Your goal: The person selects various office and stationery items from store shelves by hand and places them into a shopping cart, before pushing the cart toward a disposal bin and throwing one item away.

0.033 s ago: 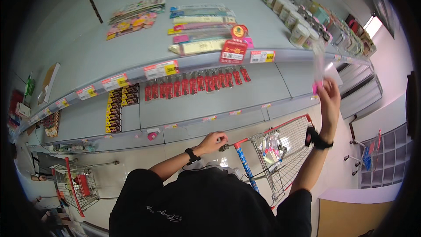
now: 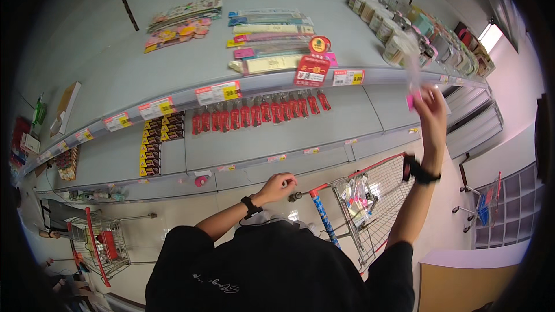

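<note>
My right hand (image 2: 430, 110) is raised to the front edge of the upper shelf (image 2: 272, 81) at the right. It grips a clear packet with a pink label (image 2: 413, 75) that blurs against the shelf. My left hand (image 2: 277, 187) is low in the middle, curled on the end of the shopping cart's blue and red handle (image 2: 321, 218). The wire cart (image 2: 376, 196) stands to my right and holds a few clear packets. Each wrist wears a black band.
Flat colourful packets (image 2: 269, 37) lie on the upper shelf, with tubs and jars (image 2: 399, 29) at its right end. Red packets (image 2: 260, 112) hang in a row under it, beside stacked dark bars (image 2: 153, 144). Another cart (image 2: 98, 242) stands at the lower left.
My right hand has lifted the packet a little higher toward the shelf edge. My left hand stays on the cart handle.
</note>
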The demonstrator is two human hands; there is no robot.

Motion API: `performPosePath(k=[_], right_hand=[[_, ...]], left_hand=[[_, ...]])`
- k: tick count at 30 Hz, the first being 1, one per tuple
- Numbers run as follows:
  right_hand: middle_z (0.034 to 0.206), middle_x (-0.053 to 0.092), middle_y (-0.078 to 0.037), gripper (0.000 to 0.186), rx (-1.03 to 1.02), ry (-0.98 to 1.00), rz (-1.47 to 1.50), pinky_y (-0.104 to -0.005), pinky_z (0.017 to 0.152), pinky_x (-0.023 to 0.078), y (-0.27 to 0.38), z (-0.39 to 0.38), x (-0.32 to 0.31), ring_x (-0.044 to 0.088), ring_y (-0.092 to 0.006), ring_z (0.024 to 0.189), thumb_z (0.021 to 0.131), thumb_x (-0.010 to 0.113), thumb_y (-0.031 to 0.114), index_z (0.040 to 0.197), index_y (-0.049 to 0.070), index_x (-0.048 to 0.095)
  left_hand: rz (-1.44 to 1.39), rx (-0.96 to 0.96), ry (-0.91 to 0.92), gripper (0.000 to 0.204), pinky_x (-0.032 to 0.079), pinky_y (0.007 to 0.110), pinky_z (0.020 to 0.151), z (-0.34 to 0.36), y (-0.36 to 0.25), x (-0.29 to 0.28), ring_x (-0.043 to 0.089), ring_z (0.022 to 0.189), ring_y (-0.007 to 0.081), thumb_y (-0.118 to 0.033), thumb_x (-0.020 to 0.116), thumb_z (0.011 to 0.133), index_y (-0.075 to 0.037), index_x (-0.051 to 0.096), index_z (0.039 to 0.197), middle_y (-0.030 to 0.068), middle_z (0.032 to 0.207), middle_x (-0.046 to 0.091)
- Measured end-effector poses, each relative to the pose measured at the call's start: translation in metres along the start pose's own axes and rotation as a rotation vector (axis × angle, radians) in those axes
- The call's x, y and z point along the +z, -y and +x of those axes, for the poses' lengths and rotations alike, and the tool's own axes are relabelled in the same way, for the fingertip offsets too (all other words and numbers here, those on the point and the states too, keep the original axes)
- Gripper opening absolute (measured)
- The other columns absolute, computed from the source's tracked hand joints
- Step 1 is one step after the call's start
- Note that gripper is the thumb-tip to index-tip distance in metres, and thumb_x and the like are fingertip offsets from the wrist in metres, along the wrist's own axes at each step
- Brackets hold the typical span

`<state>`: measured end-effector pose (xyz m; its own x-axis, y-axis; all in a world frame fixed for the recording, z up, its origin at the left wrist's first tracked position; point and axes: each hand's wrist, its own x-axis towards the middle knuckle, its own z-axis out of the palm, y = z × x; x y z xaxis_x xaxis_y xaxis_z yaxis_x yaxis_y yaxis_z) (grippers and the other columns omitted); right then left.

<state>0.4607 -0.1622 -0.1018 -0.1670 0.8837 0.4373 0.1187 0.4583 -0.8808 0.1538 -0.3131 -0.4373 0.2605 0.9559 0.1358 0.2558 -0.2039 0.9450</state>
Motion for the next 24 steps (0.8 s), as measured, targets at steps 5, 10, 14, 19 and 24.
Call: performPosePath(k=[5, 10, 14, 19, 24], right_hand=[[0.09, 0.063, 0.0, 0.027, -0.127, 0.533, -0.236, -0.0214, 0.074, 0.043, 0.041, 0.146, 0.139, 0.056, -0.0076, 0.082, 0.089, 0.064, 0.009, 0.116, 0.006, 0.059], [0.085, 0.066, 0.002, 0.025, 0.043, 0.745, -0.522, -0.0212, 0.065, 0.037, 0.06, 0.194, 0.207, 0.057, -0.0059, 0.079, 0.085, 0.067, 0.015, 0.109, 0.011, 0.065], [0.106, 0.068, -0.01, 0.043, -0.126, 0.759, -0.995, -0.0326, 0.084, 0.049, 0.016, 0.212, 0.232, 0.062, -0.0208, 0.099, 0.077, 0.074, 0.025, 0.115, 0.008, 0.064], [0.107, 0.069, -0.011, 0.045, -0.19, 0.501, -0.783, -0.0337, 0.087, 0.049, 0.018, 0.194, 0.19, 0.065, -0.0225, 0.098, 0.078, 0.074, 0.027, 0.118, 0.007, 0.064], [0.116, 0.064, -0.009, 0.035, -0.174, 0.359, -0.507, -0.0288, 0.089, 0.048, 0.048, 0.097, 0.074, 0.061, -0.0154, 0.104, 0.091, 0.063, 0.013, 0.124, 0.002, 0.058]], left_hand=[[-0.056, -0.112, -0.149, 0.014, 0.046, 0.025, 0.063, -0.046, 0.018, -0.047, 0.061, 0.071, 0.0088, -0.012, 0.055, 0.091, -0.003, 0.065, 0.094, 0.0022, 0.08, 0.067], [-0.15, -0.127, -0.13, 0.014, 0.047, 0.024, 0.066, -0.062, 0.013, -0.05, 0.064, 0.075, 0.0087, -0.013, 0.055, 0.093, -0.003, 0.065, 0.095, 0.0015, 0.08, 0.066], [-0.192, -0.144, -0.092, 0.014, 0.047, 0.024, 0.067, -0.077, 0.01, -0.049, 0.065, 0.075, 0.0093, -0.013, 0.055, 0.093, -0.003, 0.065, 0.095, 0.0016, 0.08, 0.066], [-0.18, -0.172, -0.014, 0.015, 0.047, 0.024, 0.064, -0.064, 0.017, -0.051, 0.064, 0.072, 0.0092, -0.013, 0.054, 0.093, -0.002, 0.065, 0.095, 0.0016, 0.078, 0.066], [-0.094, -0.086, 0.173, 0.016, 0.047, 0.026, 0.062, -0.003, -0.002, -0.026, 0.061, 0.065, 0.0105, -0.014, 0.055, 0.093, -0.002, 0.065, 0.094, 0.0043, 0.075, 0.065]])
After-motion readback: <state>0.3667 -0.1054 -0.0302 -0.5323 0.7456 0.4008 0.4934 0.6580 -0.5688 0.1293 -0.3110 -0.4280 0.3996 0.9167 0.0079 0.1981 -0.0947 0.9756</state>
